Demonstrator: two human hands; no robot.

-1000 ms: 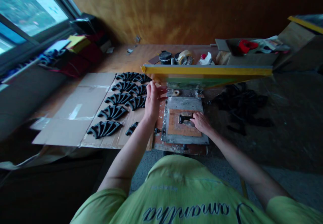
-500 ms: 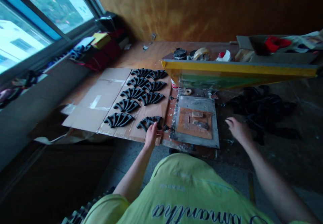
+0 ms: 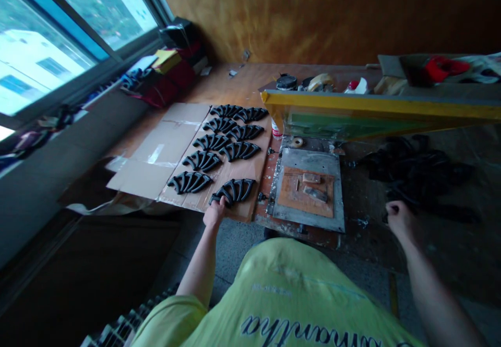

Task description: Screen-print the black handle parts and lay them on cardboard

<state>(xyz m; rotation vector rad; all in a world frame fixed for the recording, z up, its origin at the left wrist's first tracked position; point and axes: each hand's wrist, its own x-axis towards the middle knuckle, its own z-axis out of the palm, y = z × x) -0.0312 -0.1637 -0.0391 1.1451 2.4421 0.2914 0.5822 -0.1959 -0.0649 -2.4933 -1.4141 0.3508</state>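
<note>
Black fan-shaped ribbed pieces point(image 3: 213, 142) lie in two columns on a flattened cardboard sheet point(image 3: 159, 143). My left hand point(image 3: 215, 213) is at the cardboard's front edge, its thumb over the left end of the nearest ribbed piece point(image 3: 237, 190) and its fingers partly hidden beneath. To the right, my right hand point(image 3: 400, 220) has its fingers curled at the near side of a heap of black pieces point(image 3: 420, 172). Whatever is in those fingers blends into the dark. Between the hands is a metal plate point(image 3: 287, 212) bearing a brown board point(image 3: 287, 193) and small blocks point(image 3: 315, 194).
A yellow-edged screen frame point(image 3: 376, 102) is raised over the plate's back edge. Behind it are jars point(image 3: 286, 82), tape and a cardboard box point(image 3: 391, 68). A tape roll point(image 3: 297, 142) lies near the hinge side. Windows point(image 3: 90, 2) are at the left.
My left hand has slid left and toward me, to the left end of the nearest ribbed piece, which now lies flatter. My right hand has moved right to the heap, its fingers curling.
</note>
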